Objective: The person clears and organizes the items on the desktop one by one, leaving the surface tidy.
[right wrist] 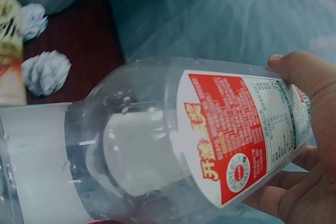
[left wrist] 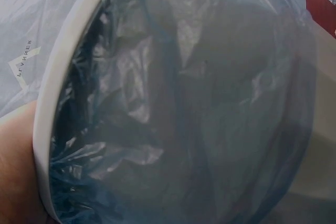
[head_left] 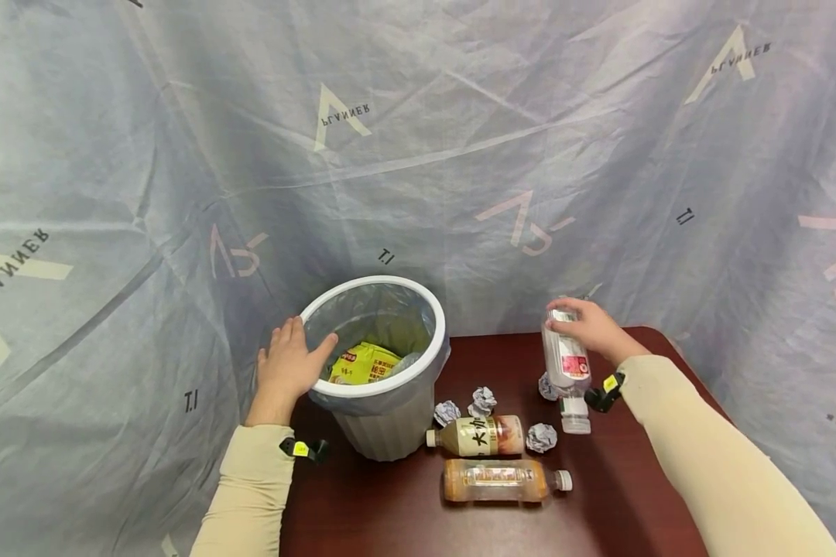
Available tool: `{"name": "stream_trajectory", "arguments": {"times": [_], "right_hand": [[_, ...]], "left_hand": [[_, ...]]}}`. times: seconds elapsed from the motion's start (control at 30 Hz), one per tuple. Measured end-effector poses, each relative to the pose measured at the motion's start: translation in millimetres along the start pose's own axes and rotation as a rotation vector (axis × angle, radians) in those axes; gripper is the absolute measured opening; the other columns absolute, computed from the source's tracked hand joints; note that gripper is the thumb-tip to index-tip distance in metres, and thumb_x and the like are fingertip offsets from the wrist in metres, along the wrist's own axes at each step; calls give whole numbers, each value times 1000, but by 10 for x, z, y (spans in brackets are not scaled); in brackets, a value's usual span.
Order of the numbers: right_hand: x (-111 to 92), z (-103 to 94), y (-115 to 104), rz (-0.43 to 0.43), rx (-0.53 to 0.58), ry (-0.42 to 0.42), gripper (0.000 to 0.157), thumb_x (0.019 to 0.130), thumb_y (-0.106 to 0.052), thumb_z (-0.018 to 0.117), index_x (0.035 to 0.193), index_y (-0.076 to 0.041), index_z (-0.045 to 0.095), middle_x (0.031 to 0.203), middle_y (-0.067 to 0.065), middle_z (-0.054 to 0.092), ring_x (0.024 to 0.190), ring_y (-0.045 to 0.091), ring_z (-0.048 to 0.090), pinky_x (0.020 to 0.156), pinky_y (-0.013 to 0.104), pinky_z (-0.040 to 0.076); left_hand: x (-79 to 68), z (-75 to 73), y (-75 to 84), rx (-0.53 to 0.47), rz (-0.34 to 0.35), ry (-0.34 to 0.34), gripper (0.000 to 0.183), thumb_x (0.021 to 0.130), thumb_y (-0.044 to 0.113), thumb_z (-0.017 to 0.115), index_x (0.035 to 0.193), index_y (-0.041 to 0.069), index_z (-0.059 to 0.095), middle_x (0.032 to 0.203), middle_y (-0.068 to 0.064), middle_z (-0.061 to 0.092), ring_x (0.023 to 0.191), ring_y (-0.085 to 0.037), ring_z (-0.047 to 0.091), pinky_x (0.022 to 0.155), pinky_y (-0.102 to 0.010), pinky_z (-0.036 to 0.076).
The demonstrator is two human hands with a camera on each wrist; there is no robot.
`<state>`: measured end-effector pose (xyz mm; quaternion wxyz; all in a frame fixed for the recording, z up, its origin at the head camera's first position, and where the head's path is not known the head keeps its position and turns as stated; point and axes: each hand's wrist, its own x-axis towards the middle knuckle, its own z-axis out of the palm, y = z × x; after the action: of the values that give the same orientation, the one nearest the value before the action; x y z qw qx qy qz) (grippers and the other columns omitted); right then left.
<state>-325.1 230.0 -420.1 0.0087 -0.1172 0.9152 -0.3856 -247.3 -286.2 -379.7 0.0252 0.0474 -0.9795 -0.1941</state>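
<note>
My right hand [head_left: 587, 326] grips a clear plastic bottle [head_left: 563, 356] near its base, holding it tilted with the white cap pointing down. In the right wrist view, the bottle [right wrist: 152, 140] shows a red and white label, with thumb and fingers around its bottom end. At the left, my left hand [head_left: 291, 362] lies against the white rim of a bin [head_left: 435, 352], fingers extended and thumb reaching over the opening. A bluish liner [left wrist: 210, 108] covers the bin's inside. Yellow packaging [head_left: 365, 363] lies inside the bin.
On the dark red table [head_left: 390, 510], a brown drink bottle [head_left: 479, 435] and an orange-labelled bottle [head_left: 498, 481] lie on their sides. Crumpled paper balls [head_left: 542, 438] sit around them, one partly behind the clear bottle. A grey printed sheet [head_left: 418, 155] hangs behind the table.
</note>
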Motion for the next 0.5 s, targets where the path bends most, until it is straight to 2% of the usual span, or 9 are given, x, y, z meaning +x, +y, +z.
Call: {"name": "stream_trajectory", "arguments": {"times": [0.2, 0.23, 0.33, 0.5], "right_hand": [[211, -121, -383, -21, 1, 7, 49, 99, -35, 66, 140, -10, 57, 150, 25, 45, 109, 38, 62, 79, 46, 54], [242, -133, -441, -27, 2, 10, 49, 99, -36, 66, 140, -11, 57, 150, 25, 45, 111, 39, 61, 80, 48, 55], [308, -167, -631, -42, -12, 14, 50, 98, -39, 66, 141, -13, 57, 155, 22, 41, 131, 44, 49, 92, 57, 49], [411, -220, -920, -61, -9, 6, 50, 98, -40, 66, 141, -17, 57, 158, 19, 38, 133, 43, 47, 92, 57, 48]], "left_hand": [[-13, -13, 14, -4, -4, 5, 99, 99, 70, 33, 161, -2, 5, 166, -27, 7, 152, -47, 2, 116, -71, 4], [-13, -9, 10, -4, -5, 7, 99, 99, 70, 34, 161, -2, 6, 166, -27, 7, 152, -48, 2, 116, -71, 4], [-9, 4, 0, -4, -6, 12, 100, 99, 71, 34, 161, -2, 6, 166, -26, 8, 152, -48, 2, 116, -71, 5], [-4, 19, -4, 1, -2, 16, 102, 98, 73, 32, 161, -2, 7, 166, -26, 8, 152, -47, 2, 116, -71, 6]]}}
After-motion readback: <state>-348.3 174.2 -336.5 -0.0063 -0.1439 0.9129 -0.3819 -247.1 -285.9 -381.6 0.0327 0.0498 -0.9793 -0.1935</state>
